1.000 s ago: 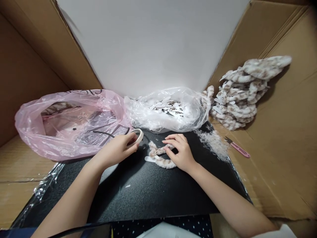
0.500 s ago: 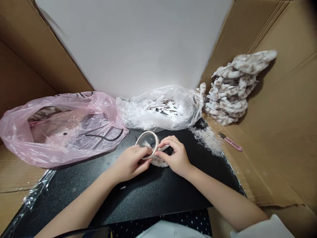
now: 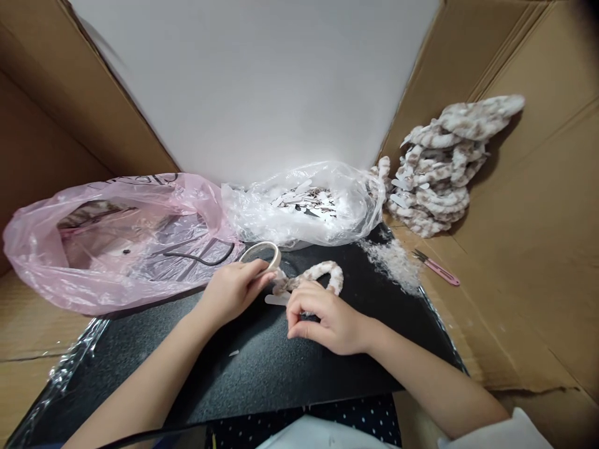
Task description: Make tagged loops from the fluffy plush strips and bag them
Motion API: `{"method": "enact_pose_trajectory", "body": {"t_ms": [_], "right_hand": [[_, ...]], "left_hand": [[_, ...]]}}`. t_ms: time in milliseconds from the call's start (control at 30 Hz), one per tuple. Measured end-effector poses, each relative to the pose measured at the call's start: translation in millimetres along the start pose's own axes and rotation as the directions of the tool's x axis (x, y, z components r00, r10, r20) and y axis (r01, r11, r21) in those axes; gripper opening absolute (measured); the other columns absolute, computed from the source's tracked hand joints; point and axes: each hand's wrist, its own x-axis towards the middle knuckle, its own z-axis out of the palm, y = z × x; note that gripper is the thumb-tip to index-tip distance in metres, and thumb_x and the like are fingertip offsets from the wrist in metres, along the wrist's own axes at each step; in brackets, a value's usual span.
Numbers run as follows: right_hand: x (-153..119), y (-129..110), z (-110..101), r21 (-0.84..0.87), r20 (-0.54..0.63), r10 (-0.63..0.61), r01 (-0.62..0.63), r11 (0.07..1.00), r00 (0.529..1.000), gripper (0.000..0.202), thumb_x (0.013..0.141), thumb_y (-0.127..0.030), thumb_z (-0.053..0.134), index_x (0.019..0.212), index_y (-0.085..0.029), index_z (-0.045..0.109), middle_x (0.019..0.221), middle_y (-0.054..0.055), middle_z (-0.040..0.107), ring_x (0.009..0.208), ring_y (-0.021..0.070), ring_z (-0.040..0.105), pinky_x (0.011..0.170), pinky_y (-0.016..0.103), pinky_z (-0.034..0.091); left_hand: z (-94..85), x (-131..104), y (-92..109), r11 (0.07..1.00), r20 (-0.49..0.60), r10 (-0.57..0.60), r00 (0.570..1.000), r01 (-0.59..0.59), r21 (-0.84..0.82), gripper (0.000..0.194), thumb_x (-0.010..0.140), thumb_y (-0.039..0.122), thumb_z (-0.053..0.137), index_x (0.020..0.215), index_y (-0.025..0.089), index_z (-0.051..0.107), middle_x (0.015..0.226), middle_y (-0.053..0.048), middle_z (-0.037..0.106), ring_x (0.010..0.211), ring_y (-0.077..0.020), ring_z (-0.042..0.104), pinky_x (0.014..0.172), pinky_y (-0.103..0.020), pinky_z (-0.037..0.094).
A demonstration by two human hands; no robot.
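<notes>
My left hand (image 3: 234, 290) is closed around a roll of white tape (image 3: 276, 257), gripped by its near rim and tilted above the black tabletop. My right hand (image 3: 325, 318) is a little nearer to me, its thumb and fingers curled together. Whatever those fingertips may hold is too small to make out. Beyond my right hand, partly covered by it, a fluffy white-and-brown loop (image 3: 334, 271) lies on the black surface, twisted near the tape roll. A pale flat tab (image 3: 277, 300) shows at the loop's left end, between my hands.
At the left a pink plastic bag (image 3: 37, 249) lies with its mouth open. Behind my hands sits a clear bag (image 3: 253, 218) of scraps. A pile of fluffy loops (image 3: 440, 168) rests at the right, with pink thread snips (image 3: 440, 271) and loose fluff (image 3: 395, 265) nearer.
My hands have moved apart: the left drew the tape roll leftward, and the right came away from it toward me. More of the fluffy loop is now uncovered.
</notes>
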Motion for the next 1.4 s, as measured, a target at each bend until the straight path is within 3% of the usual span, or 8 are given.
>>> {"method": "enact_pose_trajectory", "body": {"t_ms": [100, 233, 567, 767, 1000, 1167, 1300, 1400], "right_hand": [[-1.3, 5.0, -0.5, 0.017, -0.231, 0.063, -0.061, 0.998, 0.971, 0.012, 0.090, -0.032, 0.058, 0.086, -0.022, 0.053, 0.086, 0.002, 0.058, 0.083, 0.0168, 0.054, 0.078, 0.032, 0.044], [-0.2, 10.5, 0.4, -0.149, -0.468, 0.089, -0.178, 0.973, 0.879, 0.042, 0.072, -0.044, 0.073, 0.099, -0.022, 0.050, 0.093, 0.004, 0.056, 0.084, 0.0198, 0.052, 0.077, 0.034, 0.042], [6.2, 1.5, 5.0, -0.694, -0.364, -0.014, -0.261, 0.671, 0.931, 0.006, 0.076, -0.018, 0.055, 0.070, -0.017, 0.053, 0.077, 0.000, 0.060, 0.082, 0.0173, 0.047, 0.083, 0.040, 0.023], [2.4, -11.1, -10.4, -0.587, -0.179, -0.067, -0.052, 0.808, 0.981, 0.009, 0.070, -0.015, 0.050, 0.062, -0.017, 0.052, 0.064, -0.002, 0.052, 0.074, 0.0149, 0.041, 0.075, 0.035, 0.021], [-0.4, -15.1, -18.4, -0.514, -0.279, -0.101, -0.060, 0.856, 0.955, 0.008, 0.064, -0.015, 0.046, 0.057, -0.016, 0.044, 0.059, -0.003, 0.041, 0.068, 0.0134, 0.037, 0.073, 0.034, 0.021], [1.0, -18.4, -12.4, -0.549, -0.193, -0.203, 0.066, 0.833, 0.960, 0.006, 0.061, -0.014, 0.045, 0.057, -0.016, 0.041, 0.058, -0.004, 0.038, 0.066, 0.0130, 0.035, 0.071, 0.033, 0.020], [1.3, -17.1, -11.0, -0.571, -0.203, -0.154, 0.011, 0.821, 0.967, 0.006, 0.062, -0.016, 0.045, 0.057, -0.016, 0.041, 0.059, -0.003, 0.041, 0.068, 0.0134, 0.038, 0.072, 0.033, 0.022], [0.2, -11.9, -17.1, -0.624, -0.328, -0.033, -0.190, 0.758, 0.944, 0.020, 0.071, -0.023, 0.049, 0.055, -0.016, 0.041, 0.059, -0.002, 0.044, 0.067, 0.0138, 0.040, 0.073, 0.034, 0.022]], "left_hand": [[-8.2, 0.1, -2.6, 0.999, -0.082, 0.026, 0.996, -0.023, 0.031, 0.020, 0.093, 0.028, 0.043, 0.080, 0.018, 0.055, 0.058, 0.000, 0.055, 0.055, -0.0168, 0.052, 0.056, -0.027, 0.036], [-4.4, -0.6, 12.6, 0.985, -0.058, 0.172, 0.983, -0.171, 0.028, 0.017, 0.089, 0.014, 0.038, 0.090, 0.016, 0.055, 0.069, -0.004, 0.062, 0.062, -0.0183, 0.053, 0.064, -0.030, 0.038], [12.9, -0.3, 34.5, 0.952, 0.039, 0.298, 0.954, -0.300, 0.057, 0.022, 0.091, 0.008, 0.040, 0.109, 0.013, 0.053, 0.084, -0.005, 0.067, 0.072, -0.0187, 0.057, 0.071, -0.032, 0.039], [2.1, 4.1, 20.9, 0.956, -0.017, 0.284, 0.959, -0.282, 0.076, 0.017, 0.094, 0.023, 0.048, 0.079, 0.017, 0.055, 0.066, -0.001, 0.058, 0.062, -0.0162, 0.051, 0.066, -0.031, 0.036], [-13.6, 5.8, 16.1, 0.970, 0.019, 0.242, 0.970, -0.241, -0.027, 0.025, 0.094, 0.019, 0.038, 0.072, 0.017, 0.051, 0.063, 0.000, 0.052, 0.061, -0.0155, 0.046, 0.067, -0.032, 0.032], [-17.5, 6.5, 18.0, 0.992, -0.016, 0.123, 0.992, -0.124, -0.039, 0.027, 0.094, 0.022, 0.039, 0.070, 0.018, 0.051, 0.061, 0.001, 0.052, 0.057, -0.0141, 0.046, 0.066, -0.031, 0.031], [-14.6, 6.0, 16.1, 0.994, -0.038, 0.107, 0.994, -0.108, -0.028, 0.026, 0.094, 0.021, 0.037, 0.073, 0.018, 0.052, 0.064, 0.001, 0.056, 0.058, -0.0146, 0.047, 0.067, -0.032, 0.031], [-9.4, 4.6, 16.1, 0.990, -0.078, 0.142, 0.987, -0.141, 0.020, 0.025, 0.092, 0.017, 0.034, 0.074, 0.018, 0.052, 0.065, -0.001, 0.056, 0.060, -0.0161, 0.048, 0.066, -0.032, 0.032]]}}
